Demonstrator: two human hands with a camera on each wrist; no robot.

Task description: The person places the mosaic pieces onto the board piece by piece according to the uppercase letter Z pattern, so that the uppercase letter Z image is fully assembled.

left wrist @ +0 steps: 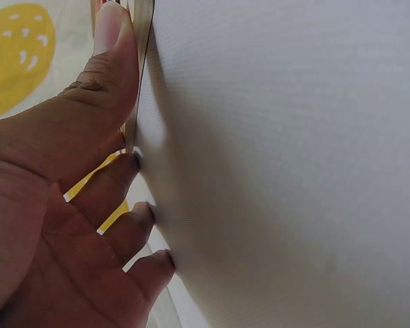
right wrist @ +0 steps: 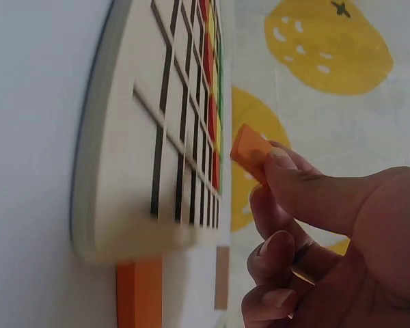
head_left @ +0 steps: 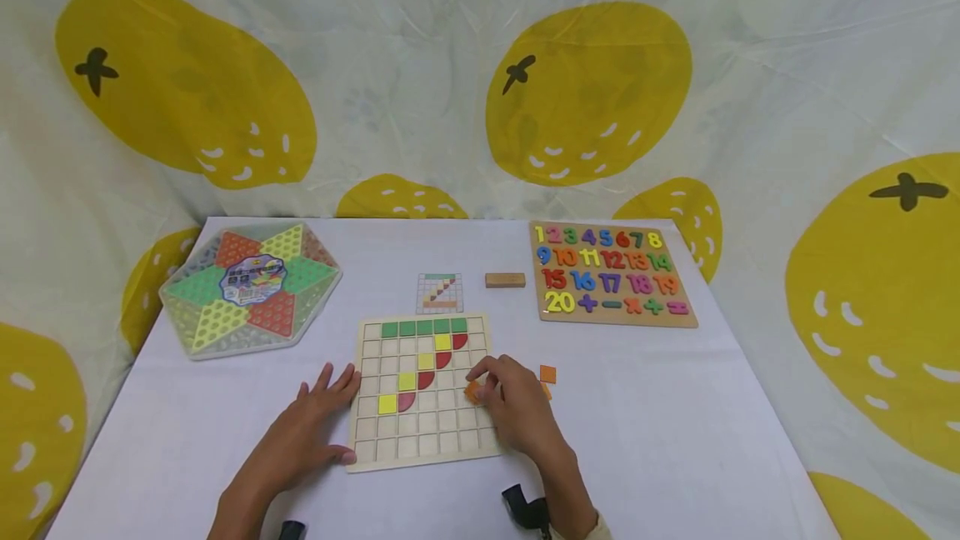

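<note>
A wooden grid board (head_left: pixel 420 448) lies on the white table, with a row of green square tiles (head_left: pixel 424 327) near its top. Yellow squares (head_left: pixel 407 381) and red quarter-round tiles (head_left: pixel 426 379) run diagonally across its cells. My right hand (head_left: pixel 521 407) pinches an orange tile (right wrist: pixel 251 152) between thumb and finger, above the board's right side. My left hand (head_left: pixel 311 423) rests at the board's left edge, thumb and fingertips touching it, fingers spread. To the right of the board, loose orange tiles (head_left: pixel 548 374) lie on the table, partly hidden by my right hand.
Behind the board lie a pattern card (head_left: pixel 440 293) and a small wooden block (head_left: pixel 506 280). A Chinese checkers box (head_left: pixel 251 290) is at the back left, a number puzzle board (head_left: pixel 615 273) at the back right. A patterned curtain (head_left: pixel 405 65) hangs behind the table.
</note>
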